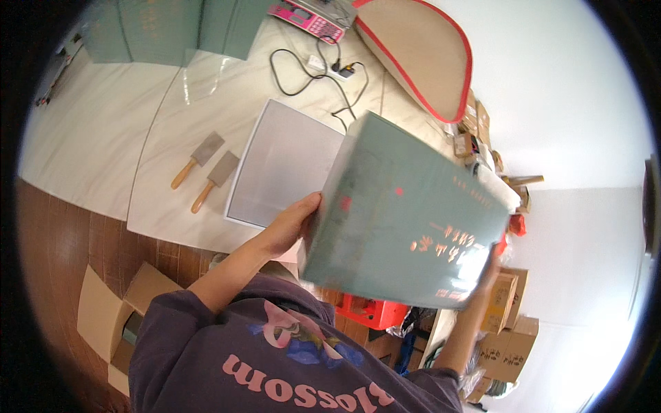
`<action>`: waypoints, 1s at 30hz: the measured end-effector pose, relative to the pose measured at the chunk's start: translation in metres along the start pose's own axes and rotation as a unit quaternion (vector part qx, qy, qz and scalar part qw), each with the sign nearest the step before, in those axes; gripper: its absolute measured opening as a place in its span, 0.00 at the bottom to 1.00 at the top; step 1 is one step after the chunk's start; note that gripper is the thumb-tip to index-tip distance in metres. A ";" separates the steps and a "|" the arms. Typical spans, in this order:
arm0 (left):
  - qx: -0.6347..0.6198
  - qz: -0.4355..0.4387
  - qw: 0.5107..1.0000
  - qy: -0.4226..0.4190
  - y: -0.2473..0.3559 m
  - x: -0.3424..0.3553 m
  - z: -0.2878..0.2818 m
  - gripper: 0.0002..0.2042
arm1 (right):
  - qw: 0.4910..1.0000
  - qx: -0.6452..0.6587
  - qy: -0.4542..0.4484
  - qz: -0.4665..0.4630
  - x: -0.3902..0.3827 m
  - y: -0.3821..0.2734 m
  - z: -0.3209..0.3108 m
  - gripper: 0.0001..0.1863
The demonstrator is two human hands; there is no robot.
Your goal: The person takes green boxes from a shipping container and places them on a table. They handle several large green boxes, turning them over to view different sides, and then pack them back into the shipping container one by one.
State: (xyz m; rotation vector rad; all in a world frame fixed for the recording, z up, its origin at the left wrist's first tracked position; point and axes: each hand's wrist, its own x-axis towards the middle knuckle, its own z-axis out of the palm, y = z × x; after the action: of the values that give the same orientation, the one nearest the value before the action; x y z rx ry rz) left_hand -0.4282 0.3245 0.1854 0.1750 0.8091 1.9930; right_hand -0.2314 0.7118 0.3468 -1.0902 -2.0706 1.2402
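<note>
A green box lid or box (385, 206) with copper-coloured lettering and small red marks is held up, tilted, between my two hands. My left hand (296, 213) grips its left side, and my right hand (489, 268), mostly behind it, grips the right side. Behind the green box, an open pale grey box (275, 165) with a white rim lies on the marble-patterned table (96, 131). Two metal scrapers with wooden handles (203, 155) (220, 175) lie left of the grey box.
Green boards (158, 27), a pink scale (306, 20), a power strip with cables (337, 72) and a red-edged tan mat (413, 48) occupy the table's back. An open carton (96, 313) stands lower left. A red crate (372, 313) and stacked cartons (509, 351) sit below and right.
</note>
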 end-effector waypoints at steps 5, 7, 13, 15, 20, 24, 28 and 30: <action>0.126 -0.020 0.983 -0.130 0.007 0.000 0.043 0.27 | 0.927 0.331 -0.099 0.149 -0.103 0.113 0.033 0.37; 0.111 -0.021 0.977 -0.180 0.005 0.003 0.056 0.28 | 0.884 0.427 -0.056 0.184 -0.135 0.152 0.036 0.36; 0.121 0.017 0.963 -0.240 0.002 0.024 0.090 0.30 | 0.836 0.489 -0.023 0.248 -0.169 0.199 0.047 0.36; 0.150 0.002 0.960 -0.238 0.005 0.028 0.097 0.30 | 0.828 0.495 -0.021 0.261 -0.174 0.205 0.053 0.36; 0.161 -0.021 0.962 -0.219 0.010 0.028 0.103 0.30 | 0.853 0.448 -0.017 0.266 -0.174 0.211 0.052 0.36; 0.169 -0.039 0.964 -0.201 0.015 0.027 0.101 0.30 | 0.835 0.480 -0.058 0.262 -0.158 0.213 0.036 0.36; 0.161 -0.009 0.975 -0.154 0.011 0.027 0.096 0.29 | 0.832 0.479 -0.092 0.266 -0.139 0.206 0.032 0.37; 0.145 -0.007 0.981 -0.126 0.012 0.029 0.092 0.29 | 0.842 0.463 -0.098 0.260 -0.132 0.200 0.039 0.37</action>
State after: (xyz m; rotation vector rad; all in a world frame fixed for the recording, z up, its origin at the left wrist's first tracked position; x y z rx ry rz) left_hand -0.4136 0.3870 0.2580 0.5776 0.9276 1.7869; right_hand -0.1095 0.6373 0.1510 -1.0517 -0.9742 2.3395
